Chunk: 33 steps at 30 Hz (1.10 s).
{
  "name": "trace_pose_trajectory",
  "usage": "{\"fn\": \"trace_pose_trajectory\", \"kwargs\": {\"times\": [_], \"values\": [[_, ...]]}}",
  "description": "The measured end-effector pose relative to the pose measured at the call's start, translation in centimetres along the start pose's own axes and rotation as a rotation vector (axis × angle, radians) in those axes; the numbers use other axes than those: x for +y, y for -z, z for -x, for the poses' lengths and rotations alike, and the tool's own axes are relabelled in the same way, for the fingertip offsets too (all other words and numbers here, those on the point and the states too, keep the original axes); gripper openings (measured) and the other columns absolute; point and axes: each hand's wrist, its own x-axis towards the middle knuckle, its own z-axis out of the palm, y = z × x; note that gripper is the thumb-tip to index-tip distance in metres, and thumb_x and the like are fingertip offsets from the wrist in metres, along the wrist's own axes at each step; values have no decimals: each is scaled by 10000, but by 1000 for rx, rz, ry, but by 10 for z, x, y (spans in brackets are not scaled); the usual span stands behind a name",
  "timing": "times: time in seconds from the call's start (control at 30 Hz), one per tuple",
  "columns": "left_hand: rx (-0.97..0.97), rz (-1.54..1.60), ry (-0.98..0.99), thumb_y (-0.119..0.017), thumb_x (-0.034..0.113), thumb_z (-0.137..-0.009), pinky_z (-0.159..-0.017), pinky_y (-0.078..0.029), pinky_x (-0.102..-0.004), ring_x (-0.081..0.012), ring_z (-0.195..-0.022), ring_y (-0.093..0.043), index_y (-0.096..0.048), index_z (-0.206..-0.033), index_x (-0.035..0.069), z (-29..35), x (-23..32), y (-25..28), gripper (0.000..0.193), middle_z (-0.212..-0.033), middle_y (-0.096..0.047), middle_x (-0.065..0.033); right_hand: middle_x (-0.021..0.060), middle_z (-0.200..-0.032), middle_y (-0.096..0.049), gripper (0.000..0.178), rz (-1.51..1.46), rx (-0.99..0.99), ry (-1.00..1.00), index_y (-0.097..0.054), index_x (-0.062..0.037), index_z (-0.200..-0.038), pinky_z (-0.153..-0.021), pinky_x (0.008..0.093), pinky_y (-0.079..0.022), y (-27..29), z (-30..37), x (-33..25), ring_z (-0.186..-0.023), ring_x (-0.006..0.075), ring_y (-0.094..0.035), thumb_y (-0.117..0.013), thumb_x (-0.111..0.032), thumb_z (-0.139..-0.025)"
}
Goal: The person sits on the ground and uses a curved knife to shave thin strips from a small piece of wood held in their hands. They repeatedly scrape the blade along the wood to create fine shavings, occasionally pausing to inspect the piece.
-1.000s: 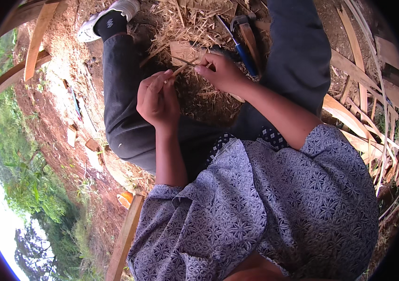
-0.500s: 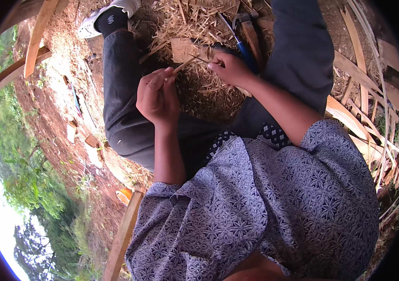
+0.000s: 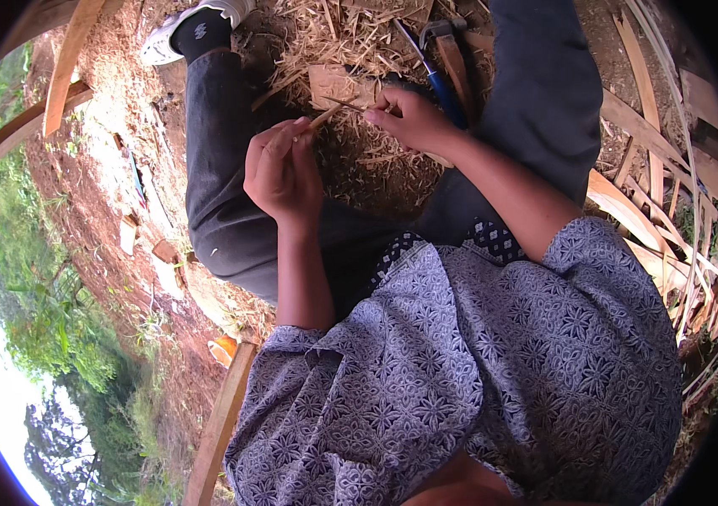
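My left hand is closed, its thumb and fingers pinching a thin pale wooden stick that points up and to the right. Across from it, my right hand is wrapped round a knife with a narrow dark blade. The blade lies against or just over the stick's far end; contact is too small to tell. Most of the knife's handle is hidden in my fist, and a pale wooden end shows below the wrist. Under the hands, wood shavings cover the ground between my legs.
A flat wooden block lies just beyond the hands. To its right are a blue-handled tool with a metal blade and a hammer with a wooden handle. Wooden strips are piled at the right; a plank stands at lower left.
My right hand has shifted slightly left, bringing the knife blade further over the stick toward the left hand. The left hand has barely moved and keeps its pinch.
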Motion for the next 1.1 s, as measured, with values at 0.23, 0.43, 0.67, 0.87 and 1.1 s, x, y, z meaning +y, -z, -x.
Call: {"fn": "trace_pose_trajectory", "kwargs": {"times": [0.23,0.43,0.67,0.87,1.1], "values": [[2,5,29,-616,-112,-948,-784,-629,-308,-207,-911,-713,-675,-1076,-56,-2,3,-2,152,-1015,-679,-150,66,-825,-619,250,189,175,156,-645,-42,-936,-664,329,-468,-10,-9,20,-728,134,-586,-696,-285,-962],[20,36,25,-613,-116,-948,-795,-629,-312,-206,-903,-708,-670,-1085,-54,3,-1,-4,161,-1016,-673,-154,31,-775,-602,224,8,108,209,-635,-31,-943,-619,302,-465,-21,8,-13,-649,112,-578,-707,-242,-968],[5,18,29,-602,-113,-957,-790,-636,-322,-208,-922,-703,-671,-1086,-48,0,-5,1,160,-1039,-667,-146,12,-790,-612,214,10,11,132,-651,-47,-971,-553,283,-436,-10,0,-10,-622,73,-557,-690,-256,-992],[5,-25,28,-592,-127,-949,-795,-639,-322,-198,-907,-702,-673,-1084,-50,-4,0,1,175,-1025,-670,-140,64,-691,-584,234,123,156,291,-652,-52,-952,-636,358,-469,-18,-9,18,-637,184,-587,-692,-282,-969],[55,37,44,-593,-127,-945,-795,-630,-316,-199,-907,-702,-676,-1068,-53,1,-4,-3,166,-1009,-671,-140,79,-828,-608,225,87,97,246,-639,-23,-902,-717,340,-475,-17,5,-7,-775,162,-585,-715,-230,-942]]}}
